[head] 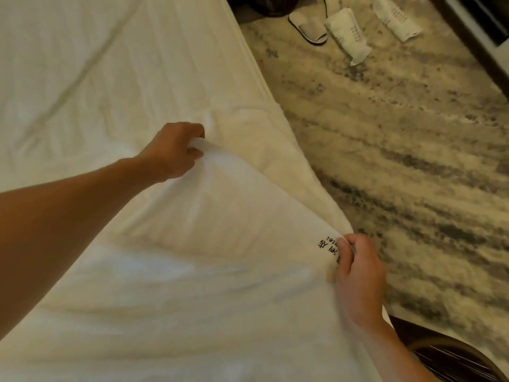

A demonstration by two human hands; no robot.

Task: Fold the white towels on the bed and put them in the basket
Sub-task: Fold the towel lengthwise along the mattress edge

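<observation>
A white towel (220,210) with dark printed lettering near one corner lies along the right edge of the bed (82,64). My left hand (173,150) pinches the towel's far corner and lifts it off the sheet. The near corner, right beside the lettering, is gripped by my right hand (358,277). Between the two hands the cloth hangs stretched and slightly raised. A dark woven basket (451,357) stands on the floor at the bottom right, only its rim and part of its wall in view.
The bed's right edge runs diagonally from the top middle to the bottom right. Beyond it is a patterned beige and grey carpet (399,161). A white slipper (308,26) and two wrapped packets (347,34) lie on the floor at the top.
</observation>
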